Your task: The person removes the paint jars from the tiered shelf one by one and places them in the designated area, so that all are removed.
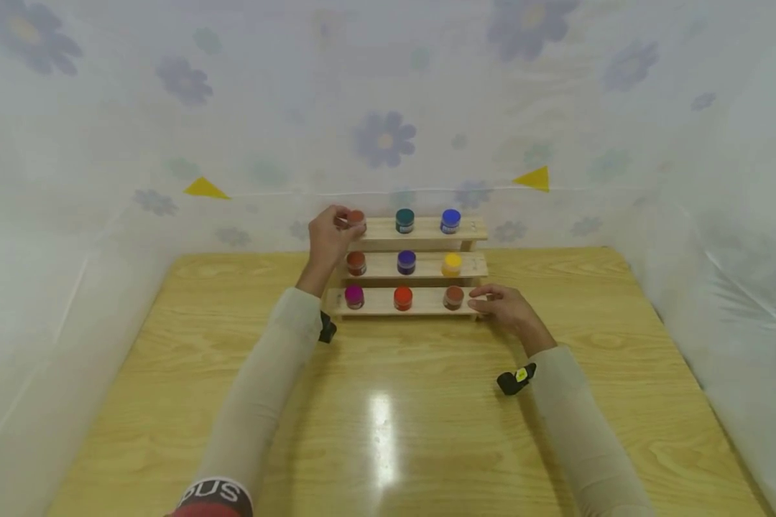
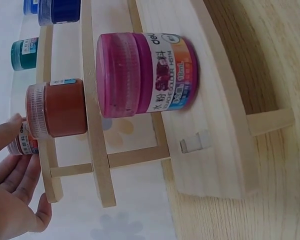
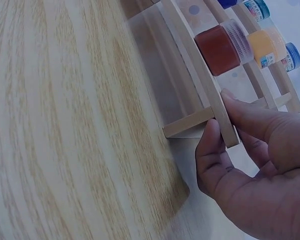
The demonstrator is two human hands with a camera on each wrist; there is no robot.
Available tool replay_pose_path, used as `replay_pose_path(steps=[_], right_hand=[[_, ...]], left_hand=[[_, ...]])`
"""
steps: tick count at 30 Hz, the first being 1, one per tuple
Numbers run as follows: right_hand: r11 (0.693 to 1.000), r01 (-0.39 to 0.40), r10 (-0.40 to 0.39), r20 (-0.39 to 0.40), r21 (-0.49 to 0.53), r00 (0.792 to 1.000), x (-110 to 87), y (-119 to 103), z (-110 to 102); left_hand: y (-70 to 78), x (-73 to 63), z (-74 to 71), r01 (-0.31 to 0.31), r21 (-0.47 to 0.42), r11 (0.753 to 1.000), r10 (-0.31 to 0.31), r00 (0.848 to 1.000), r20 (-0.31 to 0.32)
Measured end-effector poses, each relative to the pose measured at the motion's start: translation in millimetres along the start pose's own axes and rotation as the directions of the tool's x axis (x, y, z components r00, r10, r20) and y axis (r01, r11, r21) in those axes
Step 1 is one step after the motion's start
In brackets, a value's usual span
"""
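A wooden three-step rack (image 1: 420, 310) holds small paint jars. At the left end of its top step, my left hand (image 1: 328, 240) pinches a reddish-brown paint jar (image 1: 356, 217) between thumb and fingers; the left wrist view shows this jar (image 2: 26, 141) partly behind the thumb. Down at the bottom step's right end, my right hand (image 1: 506, 307) grips the board, thumb above and a curled finger beneath, as the right wrist view shows at the rack (image 3: 221, 117). Closest to that hand stands a brown jar (image 1: 453, 297).
Green (image 1: 404, 220) and blue (image 1: 450, 221) jars share the top step. Brown (image 1: 356, 263), violet (image 1: 406, 261) and yellow (image 1: 452, 264) jars line the middle one. Magenta (image 1: 354, 296) and red (image 1: 403, 298) jars sit below. A flowered white sheet (image 1: 388, 86) hangs behind the wooden table (image 1: 233, 301).
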State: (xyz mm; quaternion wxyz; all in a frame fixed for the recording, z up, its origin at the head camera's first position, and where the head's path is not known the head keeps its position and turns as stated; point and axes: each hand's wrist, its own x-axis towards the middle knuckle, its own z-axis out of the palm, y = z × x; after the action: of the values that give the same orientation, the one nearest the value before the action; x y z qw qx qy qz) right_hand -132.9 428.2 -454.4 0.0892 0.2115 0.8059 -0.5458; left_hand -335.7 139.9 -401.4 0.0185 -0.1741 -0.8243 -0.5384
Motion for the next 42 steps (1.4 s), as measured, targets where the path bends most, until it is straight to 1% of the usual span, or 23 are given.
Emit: replay_pose_path(steps=[7,10,14,19,24,30,35,38,42], right_hand=[[0.999,-0.009,0.009,0.007,0.036,1.000,0.1,-0.8,0.3],[0.999,-0.020,0.019,0.008,0.049,1.000,-1.1,-2.1,0.7],[0.998,-0.020,0.019,0.016,0.061,1.000,-2.5,-4.5,2.2],[0.996,-0.029,0.027,0.026,0.080,0.999,-3.3,-6.9,3.8],[0.995,-0.034,0.032,0.021,0.097,0.999,-6.0,-8.3,3.9],[0.997,-0.042,0.040,0.027,0.072,0.999,-7.4,-5.5,-1.8],[0.997,-0.039,0.037,0.026,0.067,0.999,-8.8,-2.6,-5.6],[0.997,-0.034,0.032,0.025,0.074,0.999,-8.4,-1.7,-4.7],[0.997,-0.031,0.028,0.032,0.074,0.999,-7.2,-1.3,-3.0]], left_hand=[[-1.7,-2.6,-2.2,-0.023,-0.006,1.000,0.023,1.000,-0.011],[-1.8,-4.5,-3.9,-0.023,-0.017,1.000,0.023,1.000,-0.012],[-1.4,-5.5,-9.6,-0.024,-0.027,0.999,0.024,0.999,-0.022],[-0.7,-6.6,-20.2,-0.060,-0.030,0.998,0.059,0.997,-0.055],[0.7,-8.0,-29.6,-0.089,-0.009,0.996,0.088,0.994,-0.069],[0.4,-10.7,-34.9,-0.136,0.016,0.991,0.137,0.987,-0.084],[-7.3,-12.5,-41.8,-0.144,0.013,0.989,0.145,0.984,-0.099],[-16.1,-14.6,-48.0,-0.144,0.022,0.989,0.146,0.982,-0.117],[-29.6,-22.0,-56.5,-0.126,0.037,0.991,0.130,0.981,-0.144]])
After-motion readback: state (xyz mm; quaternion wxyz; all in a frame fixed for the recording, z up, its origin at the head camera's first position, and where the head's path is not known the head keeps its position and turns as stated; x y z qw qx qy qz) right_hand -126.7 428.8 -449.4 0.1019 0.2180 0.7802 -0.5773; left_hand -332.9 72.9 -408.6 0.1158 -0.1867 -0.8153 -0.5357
